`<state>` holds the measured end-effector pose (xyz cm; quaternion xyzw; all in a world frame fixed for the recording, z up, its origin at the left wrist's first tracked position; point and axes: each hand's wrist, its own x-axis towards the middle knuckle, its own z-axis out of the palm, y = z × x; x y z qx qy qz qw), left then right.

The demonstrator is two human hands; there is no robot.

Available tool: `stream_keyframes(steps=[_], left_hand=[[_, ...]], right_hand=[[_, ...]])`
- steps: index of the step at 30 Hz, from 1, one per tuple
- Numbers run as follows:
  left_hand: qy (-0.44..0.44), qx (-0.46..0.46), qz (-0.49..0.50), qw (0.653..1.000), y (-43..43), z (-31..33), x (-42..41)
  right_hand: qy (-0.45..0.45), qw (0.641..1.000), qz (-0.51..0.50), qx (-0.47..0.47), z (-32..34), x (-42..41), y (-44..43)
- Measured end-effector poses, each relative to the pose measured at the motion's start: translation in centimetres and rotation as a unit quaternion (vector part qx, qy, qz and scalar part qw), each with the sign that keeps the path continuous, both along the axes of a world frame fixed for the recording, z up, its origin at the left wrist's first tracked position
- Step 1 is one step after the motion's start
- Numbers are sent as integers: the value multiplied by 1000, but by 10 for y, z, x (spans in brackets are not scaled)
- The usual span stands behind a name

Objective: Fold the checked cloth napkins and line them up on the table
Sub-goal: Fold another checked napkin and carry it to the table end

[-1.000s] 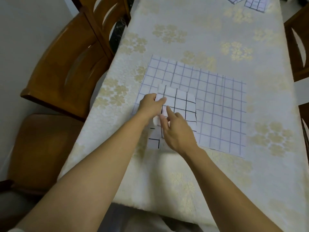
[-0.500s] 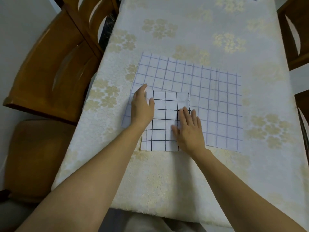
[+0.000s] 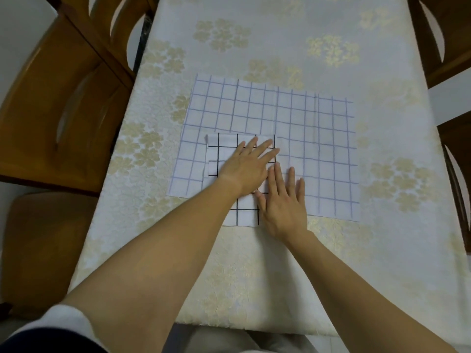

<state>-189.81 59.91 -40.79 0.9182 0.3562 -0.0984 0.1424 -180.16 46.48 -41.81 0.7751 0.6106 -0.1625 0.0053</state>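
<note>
On the desk (image 3: pixel 254 276) before me, both hands lie flat, fingers straight, gripping nothing: left hand (image 3: pixel 247 166) presses the folded black-checked napkin (image 3: pixel 224 159), right hand (image 3: pixel 283 202) straddles its edge onto the spread blue-checked napkin (image 3: pixel 305 123) underneath.

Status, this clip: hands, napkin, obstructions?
Hands flat: left hand on folded black-checked napkin, right hand at its right edge. Napkin lies atop spread blue-checked napkin. No obstruction seen.

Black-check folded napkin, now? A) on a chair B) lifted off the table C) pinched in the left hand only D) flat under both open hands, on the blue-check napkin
D: the left hand and right hand lie flat, fingers straight, on the black-check napkin, which overlaps the spread blue-check napkin.
</note>
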Motion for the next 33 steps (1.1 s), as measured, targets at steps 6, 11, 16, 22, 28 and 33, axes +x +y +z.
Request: stream_keyframes(steps=[6, 11, 16, 22, 28, 33], left_hand=[[31, 6, 2, 999, 6, 16, 5], [71, 34, -28, 996, 17, 28, 15], [-11, 36, -107, 993, 23, 41, 26], [4, 31, -173, 984, 19, 47, 34], [29, 56, -218, 974, 30, 61, 35], [-42, -35, -125, 991, 41, 105, 35]], right_hand=[[4, 1000, -6, -6, -3, -2, -36], [55, 997, -34, 43, 9, -2, -41], [155, 960, -213, 96, 24, 13, -1], [181, 963, -197, 34, 24, 27, 29], [261, 947, -182, 49, 35, 45, 25], [459, 861, -212, 62, 66, 80, 26]])
